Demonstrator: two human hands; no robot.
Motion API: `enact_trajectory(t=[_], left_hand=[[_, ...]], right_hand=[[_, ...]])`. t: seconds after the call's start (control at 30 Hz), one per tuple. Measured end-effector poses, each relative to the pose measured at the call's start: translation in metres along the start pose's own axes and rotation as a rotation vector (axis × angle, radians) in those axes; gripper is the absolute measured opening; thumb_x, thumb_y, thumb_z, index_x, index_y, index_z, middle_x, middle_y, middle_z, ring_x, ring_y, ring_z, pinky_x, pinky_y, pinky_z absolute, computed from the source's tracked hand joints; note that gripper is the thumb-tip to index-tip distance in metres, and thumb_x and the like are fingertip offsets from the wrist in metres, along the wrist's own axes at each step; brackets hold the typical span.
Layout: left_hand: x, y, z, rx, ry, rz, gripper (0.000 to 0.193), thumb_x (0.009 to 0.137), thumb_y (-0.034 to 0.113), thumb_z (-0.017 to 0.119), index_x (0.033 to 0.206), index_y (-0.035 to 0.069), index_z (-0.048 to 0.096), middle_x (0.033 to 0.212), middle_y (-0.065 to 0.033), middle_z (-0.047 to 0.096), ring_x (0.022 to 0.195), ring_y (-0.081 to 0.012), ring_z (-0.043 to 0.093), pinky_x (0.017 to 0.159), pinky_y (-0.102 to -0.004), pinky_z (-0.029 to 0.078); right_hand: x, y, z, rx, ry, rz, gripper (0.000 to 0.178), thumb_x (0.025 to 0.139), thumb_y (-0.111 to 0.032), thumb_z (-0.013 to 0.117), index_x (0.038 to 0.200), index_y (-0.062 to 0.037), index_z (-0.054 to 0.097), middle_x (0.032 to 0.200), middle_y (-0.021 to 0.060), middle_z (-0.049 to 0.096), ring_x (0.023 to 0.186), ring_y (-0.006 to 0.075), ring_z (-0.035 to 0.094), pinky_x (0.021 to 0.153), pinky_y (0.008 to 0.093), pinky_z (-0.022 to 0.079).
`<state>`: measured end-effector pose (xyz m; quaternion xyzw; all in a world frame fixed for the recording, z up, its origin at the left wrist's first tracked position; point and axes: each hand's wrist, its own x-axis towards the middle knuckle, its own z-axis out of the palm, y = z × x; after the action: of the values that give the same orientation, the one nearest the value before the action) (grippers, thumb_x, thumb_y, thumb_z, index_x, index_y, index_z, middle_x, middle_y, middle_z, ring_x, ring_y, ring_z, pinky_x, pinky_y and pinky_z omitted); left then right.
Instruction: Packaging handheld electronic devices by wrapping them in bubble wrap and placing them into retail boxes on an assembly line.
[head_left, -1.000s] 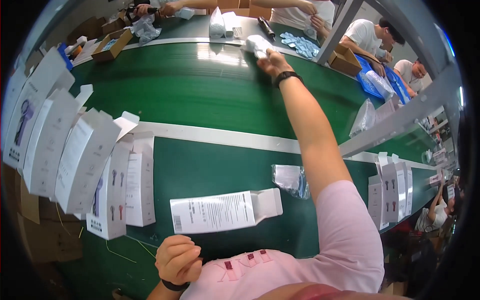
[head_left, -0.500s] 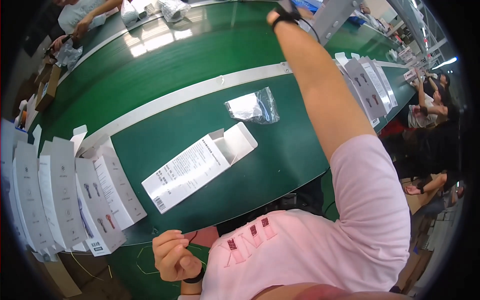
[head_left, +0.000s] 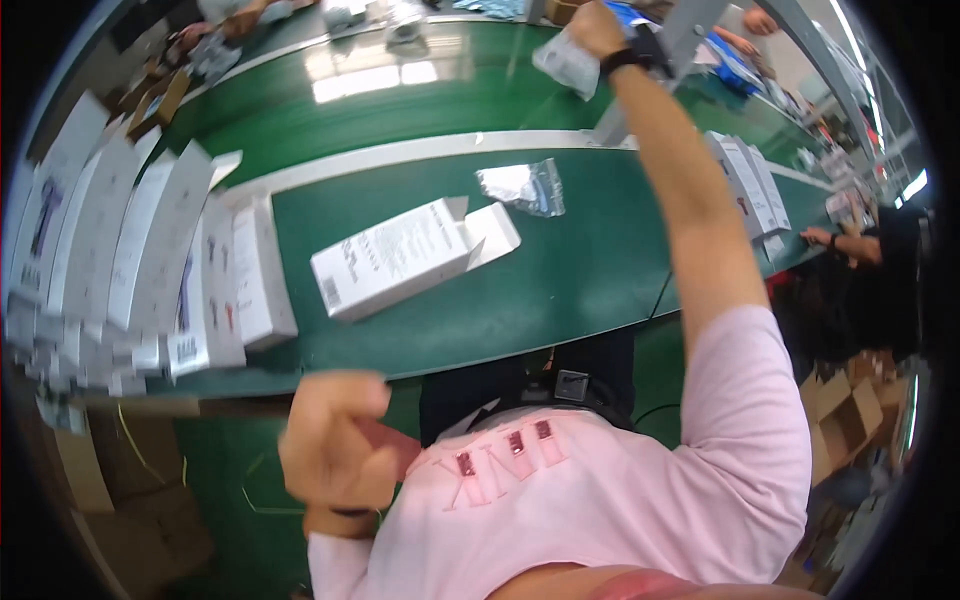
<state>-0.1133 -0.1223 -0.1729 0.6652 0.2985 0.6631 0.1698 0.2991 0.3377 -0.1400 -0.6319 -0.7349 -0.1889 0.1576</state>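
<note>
Stretched far over the green belt, my right hand (head_left: 598, 30) is closed on a clear plastic bag (head_left: 568, 65) with pale contents that I cannot make out. My left hand (head_left: 340, 440), blurred, hovers off the near table edge beside my shirt. Its fingers are half curled, the thumb stands apart, and nothing shows between them. On the green table lies a white printed box (head_left: 395, 255), its flap end open toward the right. Just beyond that end rests a small clear bag (head_left: 522, 187) with a white paper and something blue inside.
White boxes (head_left: 165, 240) stand in a row at the left, more boxes (head_left: 750, 185) at the right. A grey metal post (head_left: 690, 35) rises beside my right wrist. Across the belt (head_left: 470, 80) other people work among bags. An open carton (head_left: 845, 415) sits at the lower right.
My right hand, partly cut off at the top before, now shows with a plastic bag hanging from it. The view has shifted, so the table appears higher. My left hand has moved and blurred.
</note>
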Motion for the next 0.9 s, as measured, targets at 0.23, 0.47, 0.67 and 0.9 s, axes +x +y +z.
enact_trajectory(t=[0.23,0.47,0.67,0.9], left_hand=[[0.071,-0.027,0.069,0.435,-0.088,0.002,0.128,0.059,0.036,0.091,0.152,-0.002,0.012,0.149,-0.0234,0.034,0.137,-0.0320,0.037,0.113,-0.0437,0.028],[0.052,-0.037,0.104,-0.303,-0.302,-0.314,0.067,0.067,0.015,0.084,0.126,-0.001,0.056,0.107,-0.0076,0.066,0.098,-0.0153,0.062,0.089,-0.0314,0.049],[0.030,0.010,0.128,-0.554,-0.355,-0.590,0.047,0.076,0.012,0.078,0.118,0.000,0.060,0.103,-0.0057,0.066,0.090,-0.0113,0.060,0.081,-0.0281,0.048],[0.033,0.002,0.127,-0.423,-0.414,-0.577,0.044,0.076,0.012,0.077,0.115,0.000,0.062,0.098,-0.0045,0.065,0.088,-0.0122,0.060,0.079,-0.0276,0.048]], right_hand=[[-0.114,-0.119,-0.237,0.831,-0.119,0.088,0.026,0.081,-0.019,0.059,0.068,0.0034,0.065,0.056,0.0052,0.058,0.053,0.0129,0.058,0.049,0.0242,0.045],[-0.214,-0.160,-0.288,1.277,-0.285,-0.066,0.021,0.086,-0.007,0.051,0.081,0.0047,0.067,0.070,0.0009,0.063,0.064,0.0058,0.057,0.062,0.0194,0.045],[-0.244,-0.125,-0.272,1.202,0.394,-0.458,0.035,0.100,-0.020,0.044,0.098,0.0084,0.065,0.096,0.0161,0.067,0.084,0.0168,0.062,0.077,0.0297,0.049],[-0.273,-0.109,-0.285,0.851,0.149,-0.741,0.030,0.089,-0.023,0.059,0.104,0.0021,0.066,0.102,0.0141,0.064,0.079,0.0224,0.058,0.067,0.0360,0.047]])
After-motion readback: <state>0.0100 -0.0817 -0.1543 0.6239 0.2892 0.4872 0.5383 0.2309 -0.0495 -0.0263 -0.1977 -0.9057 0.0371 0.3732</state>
